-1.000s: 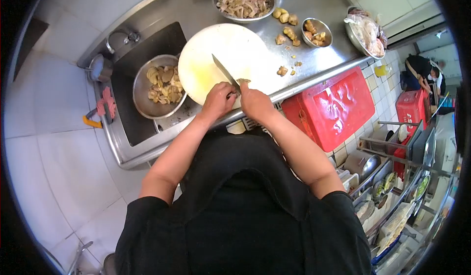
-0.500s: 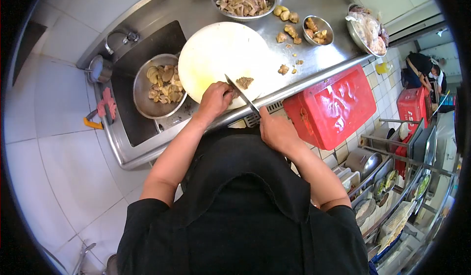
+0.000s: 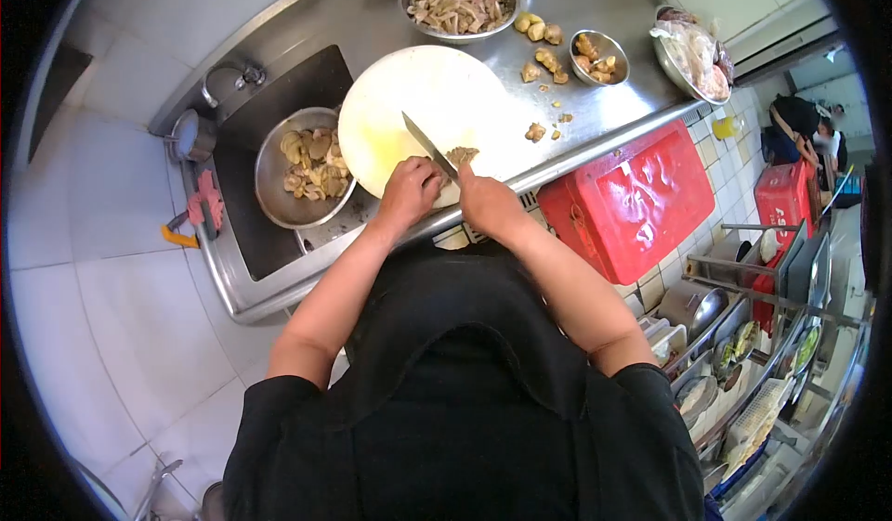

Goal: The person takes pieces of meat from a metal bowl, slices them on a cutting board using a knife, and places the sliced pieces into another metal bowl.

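My right hand (image 3: 487, 203) is wrapped round the handle of a knife (image 3: 426, 142). Its blade crosses the near part of a round white cutting board (image 3: 418, 94) and points away to the left. Beside the blade, my left hand (image 3: 410, 191) has its fingers curled down on a small brownish piece of meat, mostly hidden under the fingertips. Just right of the blade lies a little heap of brown cut meat (image 3: 462, 155), partly covered by the knife and my right hand. A steel bowl (image 3: 263, 180) of yellowish-brown meat pieces (image 3: 314, 163) stands in the sink to the left.
Behind the board is a bowl (image 3: 407, 10) of sliced meat. Ginger pieces (image 3: 546, 59) and a small bowl (image 3: 624, 61) of ginger lie to the right. A bowl with bagged food (image 3: 692, 52) stands at the counter's end. A red crate (image 3: 632, 205) sits below; a person (image 3: 797, 122) bends farther off.
My right hand has moved forward and left with the knife, bringing the blade farther over the board. My left hand stays pressed down in about the same place.
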`<state>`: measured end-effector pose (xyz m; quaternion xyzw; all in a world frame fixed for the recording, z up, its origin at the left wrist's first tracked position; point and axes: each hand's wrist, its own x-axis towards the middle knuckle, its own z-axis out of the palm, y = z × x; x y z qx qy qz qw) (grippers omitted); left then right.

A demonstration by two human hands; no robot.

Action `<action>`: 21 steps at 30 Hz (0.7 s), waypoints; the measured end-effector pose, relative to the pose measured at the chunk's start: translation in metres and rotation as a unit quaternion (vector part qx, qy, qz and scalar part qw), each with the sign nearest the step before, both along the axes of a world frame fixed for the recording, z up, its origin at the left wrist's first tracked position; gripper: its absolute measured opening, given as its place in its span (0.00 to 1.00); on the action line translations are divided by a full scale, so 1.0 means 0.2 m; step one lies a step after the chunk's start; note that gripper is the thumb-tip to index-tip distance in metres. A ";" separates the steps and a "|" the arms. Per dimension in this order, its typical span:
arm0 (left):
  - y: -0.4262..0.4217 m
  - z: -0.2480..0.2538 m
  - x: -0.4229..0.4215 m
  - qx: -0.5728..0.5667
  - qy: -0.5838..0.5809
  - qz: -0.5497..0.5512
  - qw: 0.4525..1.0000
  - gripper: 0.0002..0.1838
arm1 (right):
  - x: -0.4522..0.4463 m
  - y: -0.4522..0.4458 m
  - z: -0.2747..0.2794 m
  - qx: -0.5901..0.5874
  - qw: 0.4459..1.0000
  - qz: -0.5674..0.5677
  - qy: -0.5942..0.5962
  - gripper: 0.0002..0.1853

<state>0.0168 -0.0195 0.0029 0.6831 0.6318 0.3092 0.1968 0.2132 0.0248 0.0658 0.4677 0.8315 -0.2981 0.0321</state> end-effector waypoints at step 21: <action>0.02 0.07 -0.08 -0.089 0.025 -0.012 0.996 0.13 | 0.19 -0.21 0.18 -0.028 0.999 0.004 -0.017 0.11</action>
